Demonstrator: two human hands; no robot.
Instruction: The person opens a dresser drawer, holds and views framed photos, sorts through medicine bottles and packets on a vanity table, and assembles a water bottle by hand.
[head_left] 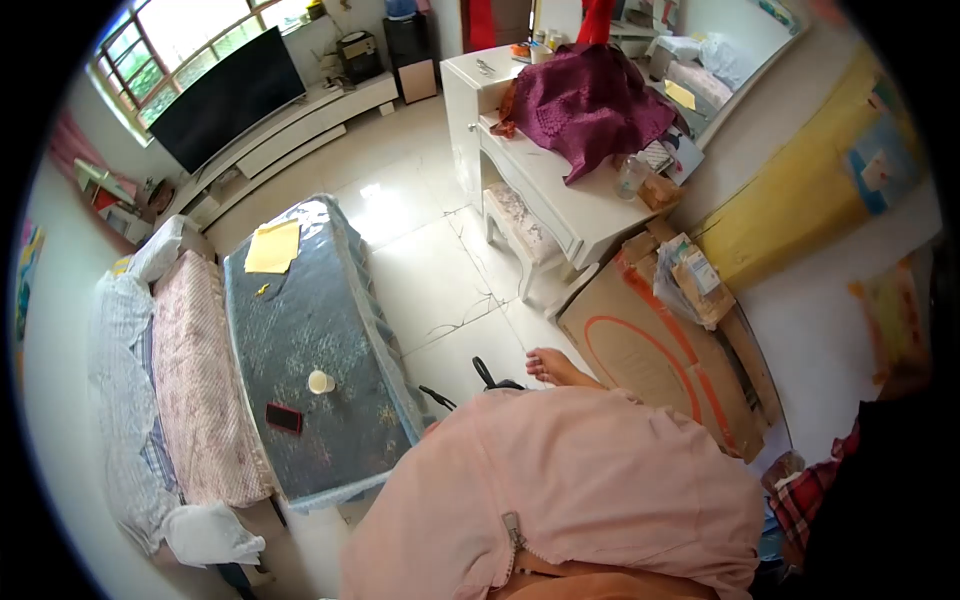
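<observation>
My right hand reaches out past the front of my pink top, over the tiled floor. Its fingers are loosely bent and a little apart, with nothing visible in them. Close to its left, black loops like straps stick out from behind my top; what they belong to is hidden. My left hand does not show. On the covered table to the left are a pale cup, a dark phone with a red edge and a yellow cloth or paper.
Right of my hand, a flattened cardboard box leans near the wall. Ahead stands a white dressing table draped with purple cloth, a stool beneath it. A sofa lines the left; a television stands by the window.
</observation>
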